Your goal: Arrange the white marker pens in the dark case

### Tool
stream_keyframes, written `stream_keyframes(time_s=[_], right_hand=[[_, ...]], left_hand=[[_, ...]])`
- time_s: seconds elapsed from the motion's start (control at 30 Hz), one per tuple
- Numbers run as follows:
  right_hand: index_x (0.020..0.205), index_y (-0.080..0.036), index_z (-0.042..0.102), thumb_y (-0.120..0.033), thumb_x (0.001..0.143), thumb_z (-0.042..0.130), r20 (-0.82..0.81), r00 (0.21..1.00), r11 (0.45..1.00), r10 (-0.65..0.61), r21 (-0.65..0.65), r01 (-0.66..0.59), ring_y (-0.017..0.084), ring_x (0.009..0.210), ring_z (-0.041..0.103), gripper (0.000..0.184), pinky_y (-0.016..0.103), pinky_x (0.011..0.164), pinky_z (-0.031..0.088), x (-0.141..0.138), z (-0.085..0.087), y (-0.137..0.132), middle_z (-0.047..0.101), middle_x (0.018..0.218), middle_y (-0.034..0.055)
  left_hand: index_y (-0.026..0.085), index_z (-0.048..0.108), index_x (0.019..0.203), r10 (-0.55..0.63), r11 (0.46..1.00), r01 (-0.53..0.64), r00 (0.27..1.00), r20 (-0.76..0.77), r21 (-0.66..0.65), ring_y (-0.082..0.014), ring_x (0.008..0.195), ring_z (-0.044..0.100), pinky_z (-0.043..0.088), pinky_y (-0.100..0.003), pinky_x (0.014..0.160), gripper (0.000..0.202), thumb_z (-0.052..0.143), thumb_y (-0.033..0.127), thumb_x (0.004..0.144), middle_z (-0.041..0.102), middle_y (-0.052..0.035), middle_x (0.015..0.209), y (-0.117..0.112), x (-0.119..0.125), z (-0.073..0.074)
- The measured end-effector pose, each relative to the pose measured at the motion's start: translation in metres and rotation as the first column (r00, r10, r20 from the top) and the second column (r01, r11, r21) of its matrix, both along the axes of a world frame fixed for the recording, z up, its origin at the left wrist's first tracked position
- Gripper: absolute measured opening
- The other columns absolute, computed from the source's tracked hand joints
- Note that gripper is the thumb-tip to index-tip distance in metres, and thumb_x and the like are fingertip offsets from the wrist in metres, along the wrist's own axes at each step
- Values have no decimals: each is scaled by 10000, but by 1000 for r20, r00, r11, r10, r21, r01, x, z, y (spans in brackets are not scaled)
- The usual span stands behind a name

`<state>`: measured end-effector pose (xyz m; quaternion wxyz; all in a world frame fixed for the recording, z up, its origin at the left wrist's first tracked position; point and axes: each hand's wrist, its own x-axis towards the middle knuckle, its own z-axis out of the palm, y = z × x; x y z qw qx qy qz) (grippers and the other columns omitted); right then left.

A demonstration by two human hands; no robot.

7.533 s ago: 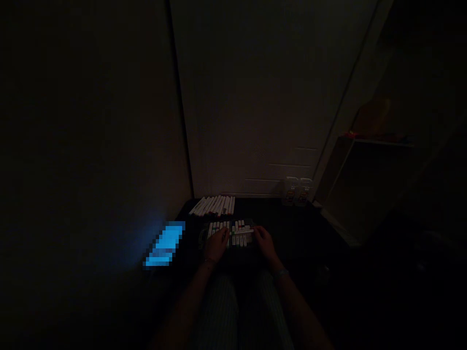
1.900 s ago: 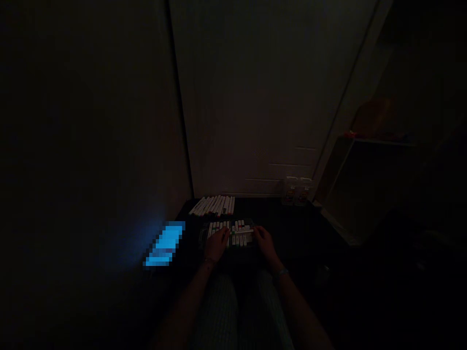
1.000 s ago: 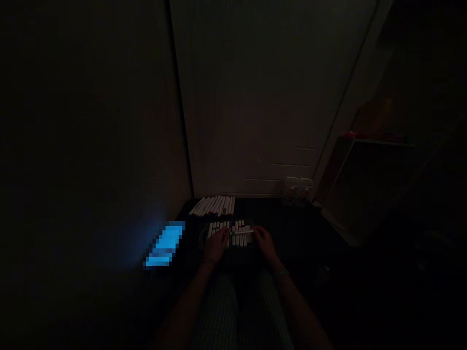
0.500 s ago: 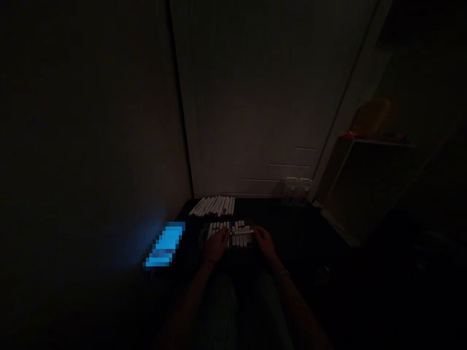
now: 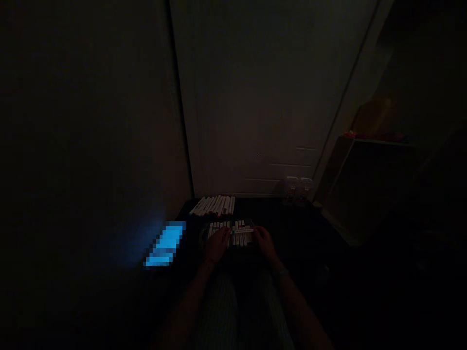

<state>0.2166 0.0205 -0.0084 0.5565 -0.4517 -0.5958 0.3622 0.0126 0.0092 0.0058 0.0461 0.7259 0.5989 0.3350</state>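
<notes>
A white marker [image 5: 242, 231] lies crosswise between my two hands, above a case of markers. My left hand [image 5: 218, 241] is closed on its left end. The fingers of my right hand [image 5: 264, 240] pinch its right end. Below it, several white markers [image 5: 239, 240] with coloured marks stand in rows in the case [image 5: 203, 236], whose outline is hard to make out in the dark. Behind the case, a row of loose white markers [image 5: 215, 206] lies side by side on the dark table.
A glowing blue screen [image 5: 166, 244], pixelated, is to the left of the case. Two clear plastic containers [image 5: 298, 190] stand by the back panel at the right. Further right is a cabinet [image 5: 365, 184] with an orange object [image 5: 372, 115] on top. The room is very dark.
The marker between my hands has turned slightly, so more of its side faces me. Both hands have stayed in nearly the same place.
</notes>
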Motion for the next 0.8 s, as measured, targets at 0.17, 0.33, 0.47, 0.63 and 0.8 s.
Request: stream_keyframes(time_s=[0.17,0.33,0.47,0.63,0.8], right_hand=[[930,-199,622,-452,795,446,0,1000,1000,0,10,0,182,872,578,336,280,767,447,0,1,0,644,938,39],[930,-199,622,-444,787,462,-5,1000,1000,-1,1,1,184,879,577,326,284,774,448,0,0,1,644,943,39],[924,-195,626,-442,787,460,1,1000,1000,6,2,-6,186,881,580,327,285,776,446,0,-2,2,645,942,40],[941,-198,626,-451,789,454,12,1000,1000,-14,7,14,184,875,581,341,283,771,446,1,-2,2,646,946,41],[928,-194,632,-460,786,457,17,1000,1000,-5,-4,5,184,859,584,349,281,755,449,1,-2,2,648,928,43]], left_hand=[[220,521,1002,-3,1000,3,1000,-8,1,-138,846,570,389,-231,711,303,283,367,886,617,-25,959,0,0,1],[218,523,1015,5,1000,-6,1000,-14,-16,-141,851,570,391,-235,714,314,283,373,886,617,-30,963,0,-1,0],[214,532,1014,21,999,-21,1000,-10,-26,-142,863,567,392,-239,736,310,294,366,885,621,-32,965,0,0,1],[215,549,992,26,999,-28,999,-30,-36,-145,835,576,394,-238,711,324,290,378,884,631,-36,946,-1,1,2],[212,549,1000,46,998,-48,998,-30,-42,-139,844,581,395,-235,728,326,289,372,887,635,-37,948,-1,1,1]])
